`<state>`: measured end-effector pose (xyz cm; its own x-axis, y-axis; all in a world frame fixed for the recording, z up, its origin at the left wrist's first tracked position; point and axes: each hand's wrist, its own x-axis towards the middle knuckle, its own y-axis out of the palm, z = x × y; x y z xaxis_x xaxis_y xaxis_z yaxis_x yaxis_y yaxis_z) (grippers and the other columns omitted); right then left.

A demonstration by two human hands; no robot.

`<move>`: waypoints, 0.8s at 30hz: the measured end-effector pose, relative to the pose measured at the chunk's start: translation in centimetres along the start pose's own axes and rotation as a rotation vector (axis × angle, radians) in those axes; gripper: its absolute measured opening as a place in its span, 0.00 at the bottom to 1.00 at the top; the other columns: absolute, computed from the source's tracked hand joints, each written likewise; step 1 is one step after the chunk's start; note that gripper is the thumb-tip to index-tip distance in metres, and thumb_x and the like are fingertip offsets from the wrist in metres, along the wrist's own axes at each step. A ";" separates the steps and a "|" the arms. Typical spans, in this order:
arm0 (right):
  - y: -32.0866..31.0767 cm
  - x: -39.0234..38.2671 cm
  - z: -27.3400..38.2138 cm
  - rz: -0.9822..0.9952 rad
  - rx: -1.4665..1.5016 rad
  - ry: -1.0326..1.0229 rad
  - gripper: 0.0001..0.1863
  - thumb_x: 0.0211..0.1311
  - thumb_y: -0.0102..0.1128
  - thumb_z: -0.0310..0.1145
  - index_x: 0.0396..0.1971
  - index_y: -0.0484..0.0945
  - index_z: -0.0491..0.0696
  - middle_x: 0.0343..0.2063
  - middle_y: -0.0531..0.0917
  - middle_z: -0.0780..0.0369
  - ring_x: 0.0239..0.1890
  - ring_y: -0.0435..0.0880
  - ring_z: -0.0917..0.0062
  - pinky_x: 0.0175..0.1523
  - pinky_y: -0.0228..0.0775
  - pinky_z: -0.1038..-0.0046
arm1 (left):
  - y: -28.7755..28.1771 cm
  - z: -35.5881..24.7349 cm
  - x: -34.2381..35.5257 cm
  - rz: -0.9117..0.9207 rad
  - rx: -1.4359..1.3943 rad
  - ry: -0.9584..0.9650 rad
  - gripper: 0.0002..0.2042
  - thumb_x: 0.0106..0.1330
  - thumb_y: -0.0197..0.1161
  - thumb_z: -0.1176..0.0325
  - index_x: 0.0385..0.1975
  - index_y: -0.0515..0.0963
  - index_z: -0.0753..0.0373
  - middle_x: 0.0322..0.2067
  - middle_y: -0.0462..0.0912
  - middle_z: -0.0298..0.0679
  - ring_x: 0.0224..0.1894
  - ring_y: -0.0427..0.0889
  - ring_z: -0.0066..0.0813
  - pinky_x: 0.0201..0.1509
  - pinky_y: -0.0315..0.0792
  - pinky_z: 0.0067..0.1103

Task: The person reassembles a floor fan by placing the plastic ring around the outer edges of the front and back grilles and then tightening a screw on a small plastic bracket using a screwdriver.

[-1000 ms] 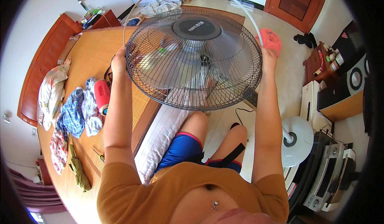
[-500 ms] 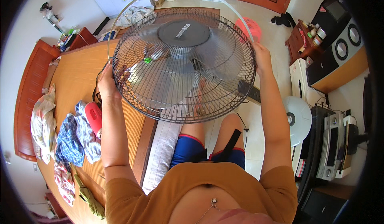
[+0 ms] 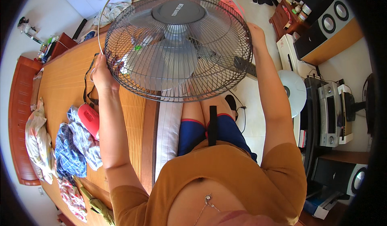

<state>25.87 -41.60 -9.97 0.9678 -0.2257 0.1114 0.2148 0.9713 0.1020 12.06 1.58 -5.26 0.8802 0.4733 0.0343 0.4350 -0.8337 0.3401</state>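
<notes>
A round wire fan grille (image 3: 133, 79), dark grey with a black centre plate (image 3: 179, 11), is held up in front of me, tilted. Pale translucent fan blades (image 3: 161, 66) show through its wires. A thin whitish hoop (image 3: 99, 28) arches around its far side, with its ends near my hands. My left hand (image 3: 104, 74) is closed at the grille's left rim, where the hoop comes down. At the opposite rim is my right hand (image 3: 255, 34), also closed, its fingertips mostly hidden behind the edge. Below the grille's right side, a dark control box (image 3: 243, 63) is partly seen through the wires.
On my left is a bed with a woven mat (image 3: 68, 81), holding crumpled clothes (image 3: 70, 149) and a red speaker-like object (image 3: 88, 120). To my right are a pale disc with a dark hub (image 3: 292, 93), audio units (image 3: 328, 113) and a tall speaker (image 3: 330, 30). A cable (image 3: 244, 115) lies on the floor.
The view has shifted, so the room's far side sits higher and further left. The grille, still between both hands, appears higher and slightly left. A dark slipper has come into view beside my leg.
</notes>
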 end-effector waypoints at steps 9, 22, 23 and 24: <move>-0.2 -0.4 -0.6 -0.015 0.185 0.017 0.12 0.57 0.51 0.31 0.34 0.77 0.37 0.28 0.80 0.62 0.28 0.77 0.81 0.35 0.68 0.81 | 0.8 -0.1 -0.9 0.011 -0.029 0.058 0.18 0.68 0.37 0.65 0.51 0.66 0.68 0.42 0.75 0.43 0.40 0.77 0.32 0.42 0.74 0.25; 0.5 -3.0 0.0 -0.102 0.290 -0.005 0.12 0.56 0.50 0.30 0.34 0.77 0.38 0.29 0.80 0.62 0.28 0.77 0.81 0.35 0.67 0.82 | 0.7 -0.1 -1.8 -0.018 0.030 0.101 0.17 0.68 0.39 0.64 0.49 0.67 0.68 0.41 0.75 0.43 0.40 0.76 0.32 0.41 0.74 0.26; 0.4 -3.1 0.0 -0.099 0.308 -0.022 0.12 0.56 0.50 0.30 0.35 0.77 0.38 0.29 0.80 0.62 0.29 0.77 0.82 0.35 0.67 0.82 | 0.8 -0.1 -1.9 -0.027 0.044 0.107 0.17 0.68 0.39 0.64 0.49 0.67 0.68 0.41 0.76 0.43 0.40 0.76 0.32 0.41 0.74 0.26; 0.3 -3.1 0.0 -0.096 0.327 -0.039 0.12 0.55 0.50 0.29 0.35 0.77 0.38 0.29 0.80 0.62 0.29 0.77 0.82 0.35 0.67 0.82 | 1.0 -0.1 -2.1 -0.026 0.046 0.105 0.17 0.68 0.39 0.64 0.49 0.67 0.68 0.41 0.76 0.43 0.40 0.76 0.32 0.41 0.74 0.26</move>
<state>22.96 -40.59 -10.32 0.9379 -0.3242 0.1233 0.2454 0.8715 0.4245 10.65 -0.18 -4.87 0.8448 0.5201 0.1254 0.4678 -0.8319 0.2985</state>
